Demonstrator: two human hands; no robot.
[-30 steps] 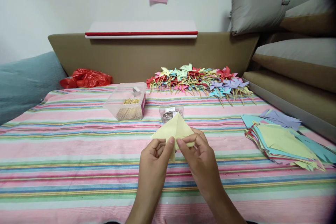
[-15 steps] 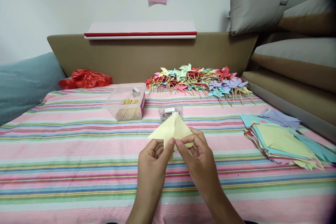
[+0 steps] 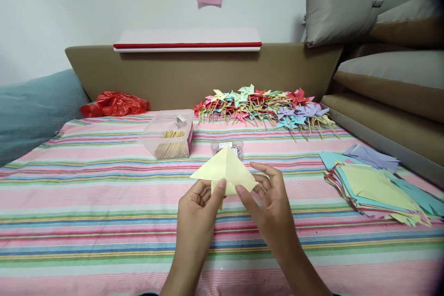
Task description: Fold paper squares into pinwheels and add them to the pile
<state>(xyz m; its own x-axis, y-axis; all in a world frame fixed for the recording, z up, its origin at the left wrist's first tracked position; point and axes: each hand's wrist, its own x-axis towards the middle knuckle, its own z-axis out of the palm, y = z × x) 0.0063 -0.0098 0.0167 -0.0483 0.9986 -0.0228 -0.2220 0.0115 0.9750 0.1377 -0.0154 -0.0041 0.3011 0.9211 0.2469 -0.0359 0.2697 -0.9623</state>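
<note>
A pale yellow folded paper (image 3: 226, 169) is held up over the striped bedsheet (image 3: 104, 203), its point upward. My left hand (image 3: 199, 210) pinches its lower left part between thumb and fingers. My right hand (image 3: 268, 203) grips its lower right edge with the thumb on top, the other fingers spread behind the paper. Just behind the paper lies a small clear bag of metal pins (image 3: 229, 148), partly hidden.
A clear plastic box of toothpicks (image 3: 168, 138) stands back left. A heap of finished paper pinwheels (image 3: 263, 106) lies at the back. A stack of coloured paper squares (image 3: 374, 182) sits at right. A red plastic bag (image 3: 113, 103) lies far left, cushions at right.
The yellow paper has risen slightly and spread wider to the left. My right hand's fingers have opened out behind it. Both hands shifted a little leftward.
</note>
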